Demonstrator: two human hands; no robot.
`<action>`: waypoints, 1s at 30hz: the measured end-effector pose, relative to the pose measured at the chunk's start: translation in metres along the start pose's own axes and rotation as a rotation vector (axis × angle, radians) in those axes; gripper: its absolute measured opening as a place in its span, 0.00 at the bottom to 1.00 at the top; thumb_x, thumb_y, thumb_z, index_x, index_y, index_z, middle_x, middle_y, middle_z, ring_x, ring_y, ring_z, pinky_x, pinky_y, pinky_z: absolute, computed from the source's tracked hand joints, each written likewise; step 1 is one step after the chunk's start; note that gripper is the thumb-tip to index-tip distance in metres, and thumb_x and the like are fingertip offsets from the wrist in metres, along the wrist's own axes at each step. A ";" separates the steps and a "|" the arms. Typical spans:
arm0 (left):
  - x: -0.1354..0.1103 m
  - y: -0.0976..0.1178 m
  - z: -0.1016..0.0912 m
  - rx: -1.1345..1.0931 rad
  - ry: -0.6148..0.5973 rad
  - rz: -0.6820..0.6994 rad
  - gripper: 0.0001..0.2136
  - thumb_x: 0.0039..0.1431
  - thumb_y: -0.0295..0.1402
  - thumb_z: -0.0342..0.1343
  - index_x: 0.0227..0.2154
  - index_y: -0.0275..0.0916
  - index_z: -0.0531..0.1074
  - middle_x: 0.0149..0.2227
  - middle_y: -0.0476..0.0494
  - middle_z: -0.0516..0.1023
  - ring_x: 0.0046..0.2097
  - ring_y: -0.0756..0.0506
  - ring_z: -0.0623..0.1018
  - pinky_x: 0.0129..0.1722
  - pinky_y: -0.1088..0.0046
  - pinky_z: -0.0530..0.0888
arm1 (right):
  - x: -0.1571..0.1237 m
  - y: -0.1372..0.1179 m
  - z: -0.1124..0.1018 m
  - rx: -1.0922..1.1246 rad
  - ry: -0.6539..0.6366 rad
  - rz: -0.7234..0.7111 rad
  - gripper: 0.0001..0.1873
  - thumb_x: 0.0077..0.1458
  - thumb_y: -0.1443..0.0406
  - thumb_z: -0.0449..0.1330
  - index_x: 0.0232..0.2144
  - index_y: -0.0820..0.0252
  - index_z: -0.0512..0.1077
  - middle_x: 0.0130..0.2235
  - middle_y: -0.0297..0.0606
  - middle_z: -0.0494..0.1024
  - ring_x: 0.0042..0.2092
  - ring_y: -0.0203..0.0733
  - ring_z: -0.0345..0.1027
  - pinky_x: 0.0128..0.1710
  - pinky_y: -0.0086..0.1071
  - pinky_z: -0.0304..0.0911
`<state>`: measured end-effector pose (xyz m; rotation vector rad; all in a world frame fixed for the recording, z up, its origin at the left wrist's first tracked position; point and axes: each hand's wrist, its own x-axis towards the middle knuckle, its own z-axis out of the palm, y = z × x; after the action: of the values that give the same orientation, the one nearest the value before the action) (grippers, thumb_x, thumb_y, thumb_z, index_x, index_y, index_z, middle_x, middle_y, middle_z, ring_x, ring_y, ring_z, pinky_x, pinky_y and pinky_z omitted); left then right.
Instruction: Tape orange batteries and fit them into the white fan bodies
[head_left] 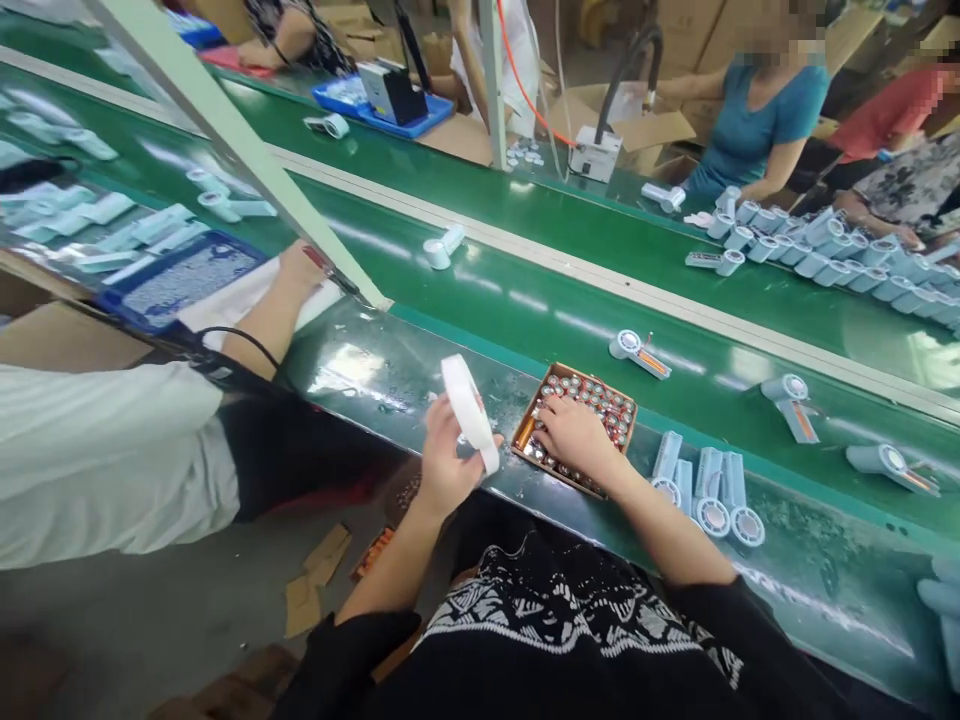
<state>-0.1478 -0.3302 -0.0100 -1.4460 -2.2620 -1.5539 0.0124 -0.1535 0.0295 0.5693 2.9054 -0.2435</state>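
My left hand point(448, 455) is closed around a white roll of tape point(474, 415), held tilted above the near edge of the bench. To its right, an open cardboard box point(574, 483) is packed with upright batteries point(600, 395). My right hand point(574, 435) reaches into this box, its fingers bent down among the batteries. Whether a battery is pinched there is hidden. An orange battery point(526, 432) lies on its side by those fingertips. Right of the box, several light-blue handheld fan bodies point(712, 510) lie side by side.
A green conveyor belt point(525, 290) runs past the bench, carrying fan bodies, some with an orange battery showing point(652, 362). A slanted pale post point(247, 150) stands at the left, beside a co-worker's arm point(266, 320) and a blue tray point(187, 275). Other people sit across the belt.
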 end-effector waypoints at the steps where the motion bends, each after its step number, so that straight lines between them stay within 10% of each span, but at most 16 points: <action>1: 0.000 0.002 0.000 -0.012 -0.004 0.035 0.20 0.67 0.40 0.65 0.59 0.42 0.74 0.56 0.36 0.76 0.64 0.34 0.74 0.66 0.50 0.73 | 0.001 -0.002 -0.001 -0.006 -0.005 0.007 0.14 0.72 0.59 0.58 0.49 0.62 0.77 0.53 0.51 0.78 0.55 0.53 0.72 0.52 0.39 0.70; 18: 0.001 0.014 0.009 -0.154 -0.179 0.036 0.20 0.60 0.33 0.69 0.54 0.44 0.76 0.54 0.34 0.78 0.66 0.31 0.70 0.69 0.41 0.69 | 0.013 0.001 0.041 -0.166 0.247 0.005 0.14 0.61 0.77 0.55 0.42 0.58 0.77 0.45 0.51 0.76 0.47 0.57 0.75 0.42 0.45 0.74; 23: 0.001 0.007 0.012 -0.078 -0.193 0.061 0.19 0.59 0.31 0.69 0.53 0.42 0.76 0.53 0.35 0.78 0.65 0.32 0.69 0.66 0.45 0.72 | 0.013 0.024 0.044 0.352 0.286 -0.060 0.05 0.60 0.66 0.62 0.40 0.55 0.75 0.48 0.48 0.79 0.50 0.58 0.74 0.53 0.51 0.72; 30: -0.006 0.000 0.006 0.298 -0.159 0.286 0.21 0.59 0.19 0.55 0.52 0.41 0.79 0.50 0.38 0.79 0.59 0.34 0.70 0.65 0.47 0.70 | -0.025 0.033 -0.008 1.365 0.549 -0.015 0.23 0.64 0.45 0.65 0.51 0.52 0.71 0.56 0.46 0.83 0.55 0.52 0.79 0.59 0.50 0.72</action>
<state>-0.1420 -0.3295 -0.0163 -1.7555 -2.1289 -1.0075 0.0471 -0.1313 0.0378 0.8204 2.7304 -2.4385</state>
